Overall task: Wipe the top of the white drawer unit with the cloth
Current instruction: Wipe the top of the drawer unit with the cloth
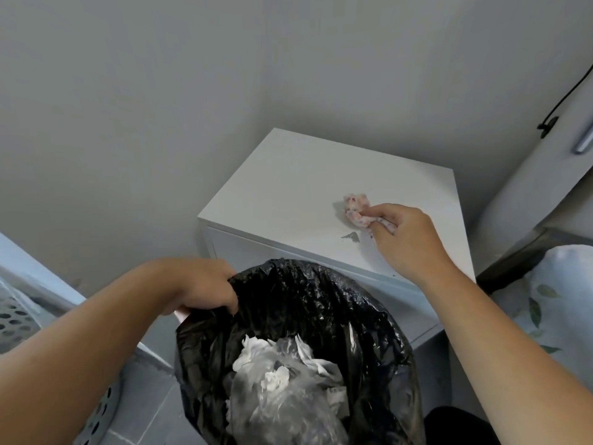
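Right hand [407, 239] pressing cloth [356, 208] on drawer unit [288, 194]

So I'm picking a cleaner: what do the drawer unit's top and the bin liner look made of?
Drawer unit top: likely laminated or painted board, smooth matte white, with a grey chip near the cloth. Bin liner: thin black plastic film, glossy and crinkled.

Lighting: soft, even, moderately dim; no single source is seen. Colour is rendered cool and greyish. Shadows: faint ones are cast on the white drawer unit [288, 194] beside the cloth [354, 208] and under the right hand [407, 239]. Glare: small highlights are scattered over the black bin bag [321, 303]. Wide-angle bending is noted at the edges; fine detail is softened throughout.
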